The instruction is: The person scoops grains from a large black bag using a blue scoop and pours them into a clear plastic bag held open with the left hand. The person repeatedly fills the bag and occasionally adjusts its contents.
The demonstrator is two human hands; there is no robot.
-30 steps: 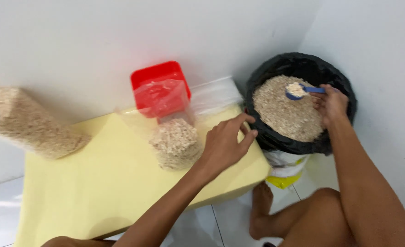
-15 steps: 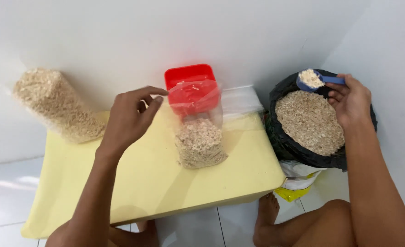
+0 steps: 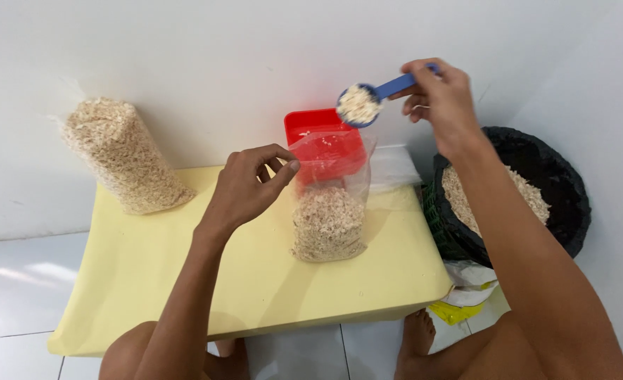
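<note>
Full blue scoop (image 3: 360, 104) above open bag (image 3: 329, 204)

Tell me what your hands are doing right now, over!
Left hand pinching open clear bag. Right hand holding blue scoop, full of flakes, above bag mouth. Nothing between scoop and bag.

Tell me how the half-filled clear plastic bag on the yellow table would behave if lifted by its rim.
The clear plastic bag would probably sag: its thin upper film looks limp and is held open only by the left hand. Most weight likely sits low, where the pale flakes fill the bottom. Released, it may slump or tip, since nothing rigid supports it on the yellow table.
</note>
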